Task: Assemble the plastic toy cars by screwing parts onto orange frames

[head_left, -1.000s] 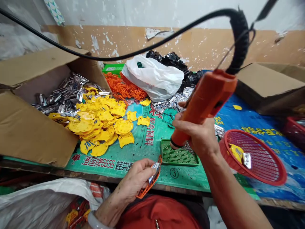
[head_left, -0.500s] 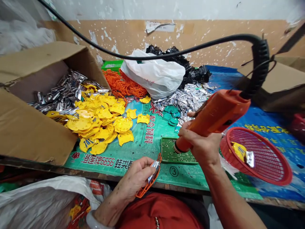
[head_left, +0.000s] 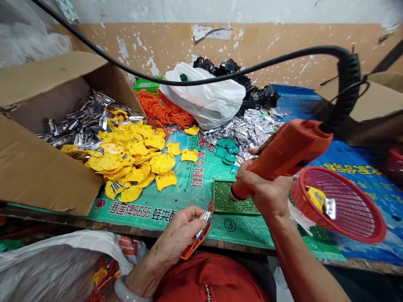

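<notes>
The right hand (head_left: 264, 193) hides the grip of the orange tool (head_left: 289, 153), the left hand (head_left: 179, 237) partly covers a foil piece (head_left: 204, 222), and the left edge cuts off the cardboard box (head_left: 40, 167)

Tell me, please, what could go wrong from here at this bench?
The orange corded tool in the right hand might slip off the green perforated tray toward the left hand. The black cord hangs overhead and could snag. The silver piece in the orange frame might drop.
</notes>
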Demonstrator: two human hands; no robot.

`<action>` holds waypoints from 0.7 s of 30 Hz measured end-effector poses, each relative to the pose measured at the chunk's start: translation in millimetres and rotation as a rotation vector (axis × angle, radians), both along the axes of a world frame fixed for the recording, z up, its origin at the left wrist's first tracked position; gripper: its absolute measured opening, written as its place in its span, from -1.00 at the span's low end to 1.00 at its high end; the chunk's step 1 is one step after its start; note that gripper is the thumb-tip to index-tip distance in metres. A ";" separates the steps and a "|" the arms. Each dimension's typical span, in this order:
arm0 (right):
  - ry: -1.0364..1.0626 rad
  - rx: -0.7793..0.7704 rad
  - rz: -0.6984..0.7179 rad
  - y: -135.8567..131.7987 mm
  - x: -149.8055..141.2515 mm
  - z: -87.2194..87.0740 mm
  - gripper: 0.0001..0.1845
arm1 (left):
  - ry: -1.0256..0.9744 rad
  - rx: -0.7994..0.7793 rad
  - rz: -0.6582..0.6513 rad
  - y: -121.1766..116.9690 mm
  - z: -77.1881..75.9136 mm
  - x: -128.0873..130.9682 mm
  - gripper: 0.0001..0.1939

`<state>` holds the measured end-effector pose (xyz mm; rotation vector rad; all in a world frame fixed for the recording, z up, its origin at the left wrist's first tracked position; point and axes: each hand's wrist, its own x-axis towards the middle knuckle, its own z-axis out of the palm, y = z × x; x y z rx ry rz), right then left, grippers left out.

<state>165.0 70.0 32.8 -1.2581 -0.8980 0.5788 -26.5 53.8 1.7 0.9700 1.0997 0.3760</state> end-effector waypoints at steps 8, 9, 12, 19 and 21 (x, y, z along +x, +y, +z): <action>-0.041 0.005 -0.006 -1.8 -6.6 6.5 -0.66 | 0.028 0.012 -0.045 1.0 2.9 -0.3 -0.76; -0.050 0.005 -0.006 -2.2 -7.4 7.5 -0.69 | 0.042 0.012 -0.053 1.4 3.8 -0.1 -0.75; -0.099 0.018 -0.021 -3.2 -8.9 8.3 -0.77 | 0.074 -0.001 -0.060 1.9 5.8 0.5 -0.71; -0.063 -0.004 -0.050 -0.2 -2.0 2.5 -0.75 | 0.056 0.045 -0.050 0.9 4.1 0.6 -0.75; -0.007 0.015 -0.044 1.0 1.8 3.2 -0.70 | 0.063 0.052 -0.048 0.6 4.0 0.9 -0.76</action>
